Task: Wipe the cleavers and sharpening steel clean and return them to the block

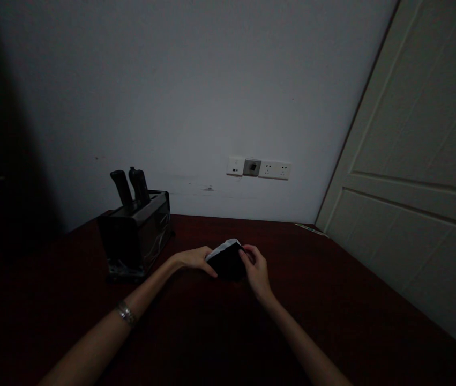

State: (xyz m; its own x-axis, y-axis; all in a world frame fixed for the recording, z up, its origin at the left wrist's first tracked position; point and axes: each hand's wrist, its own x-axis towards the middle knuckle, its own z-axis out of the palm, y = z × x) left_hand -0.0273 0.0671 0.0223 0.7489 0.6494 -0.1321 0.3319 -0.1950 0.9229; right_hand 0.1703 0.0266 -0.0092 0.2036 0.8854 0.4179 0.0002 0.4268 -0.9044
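A small black thing with a white upper edge (229, 262) is between my two hands, on or just above the dark red table. It looks soft, like a folded cloth or pouch; its exact kind is too dark to tell. My left hand (195, 259) grips its left side, thumb in front and fingers behind. At its upper right corner, my right hand (256, 269) pinches the edge between thumb and fingers. A silver bracelet or watch (125, 312) is around my left wrist.
A black, shiny toaster-like box (135, 233) stands at the left, with several dark handles (121, 187) sticking up from its top. Behind the table (211, 343) is a wall with switches and sockets (259, 168). A pale panelled door (416, 177) is at the right.
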